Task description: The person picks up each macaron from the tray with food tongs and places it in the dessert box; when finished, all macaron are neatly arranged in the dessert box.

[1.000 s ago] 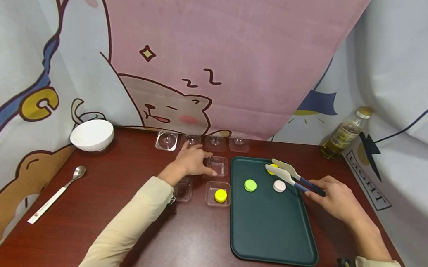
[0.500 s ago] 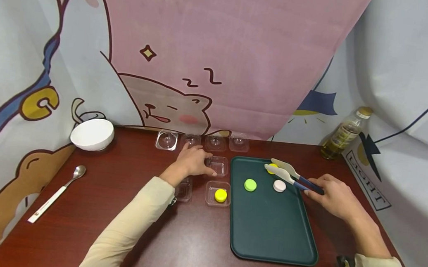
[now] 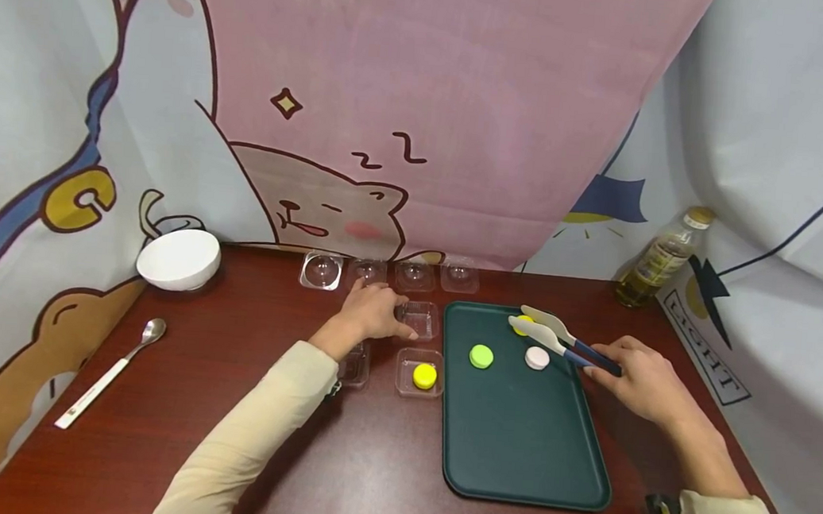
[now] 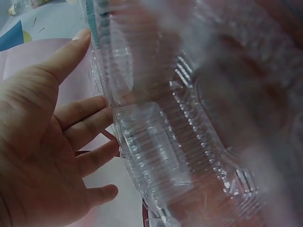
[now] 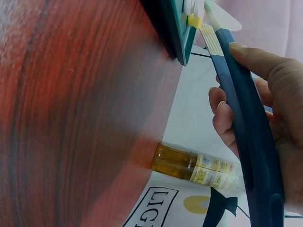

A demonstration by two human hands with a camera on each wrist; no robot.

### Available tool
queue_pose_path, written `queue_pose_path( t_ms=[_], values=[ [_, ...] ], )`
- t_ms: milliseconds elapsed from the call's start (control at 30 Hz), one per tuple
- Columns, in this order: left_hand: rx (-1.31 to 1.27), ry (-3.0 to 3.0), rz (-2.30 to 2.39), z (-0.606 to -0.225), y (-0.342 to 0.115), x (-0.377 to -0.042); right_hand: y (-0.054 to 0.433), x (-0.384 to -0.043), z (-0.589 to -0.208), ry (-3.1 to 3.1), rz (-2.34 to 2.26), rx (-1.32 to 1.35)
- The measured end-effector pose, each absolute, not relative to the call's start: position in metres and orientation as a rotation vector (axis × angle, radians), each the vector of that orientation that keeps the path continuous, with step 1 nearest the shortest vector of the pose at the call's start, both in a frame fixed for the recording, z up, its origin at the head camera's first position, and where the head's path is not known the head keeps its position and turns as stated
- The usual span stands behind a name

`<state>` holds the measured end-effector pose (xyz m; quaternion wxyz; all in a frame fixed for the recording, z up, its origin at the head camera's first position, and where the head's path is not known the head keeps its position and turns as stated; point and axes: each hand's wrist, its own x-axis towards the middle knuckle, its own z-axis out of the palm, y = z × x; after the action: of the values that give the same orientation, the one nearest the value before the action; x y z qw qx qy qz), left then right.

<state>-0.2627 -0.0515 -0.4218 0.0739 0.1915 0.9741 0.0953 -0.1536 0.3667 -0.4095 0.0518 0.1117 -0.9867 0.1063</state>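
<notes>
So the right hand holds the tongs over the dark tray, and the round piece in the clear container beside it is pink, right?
Not quite: the round piece in the clear container is yellow, not pink, as the head view shows. The rest stands.

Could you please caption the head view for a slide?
Right hand holds tongs at a yellow macaron on a tray; left hand at a clear container.
</notes>
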Motion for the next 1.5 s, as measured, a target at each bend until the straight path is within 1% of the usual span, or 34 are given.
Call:
queue_pose_path(
  t_ms=[233, 833, 1500],
  values=[
    [0.575, 2.92, 0.288, -0.4213, -0.0515, -0.2649, 0.3671, -0.1533, -0.4087, -2.971, 0.329, 0.352],
    [0.577, 2.932, 0.279, -0.42, -0.0519, -0.2644, 0.3719, -0.1538, -0.4091, -3.017, 0.331, 0.289],
    [0.56, 2.926, 0.295, -0.4213, -0.0508, -0.2631, 0.3701, -0.1534, -0.4066, -2.969, 0.317, 0.341]
  ],
)
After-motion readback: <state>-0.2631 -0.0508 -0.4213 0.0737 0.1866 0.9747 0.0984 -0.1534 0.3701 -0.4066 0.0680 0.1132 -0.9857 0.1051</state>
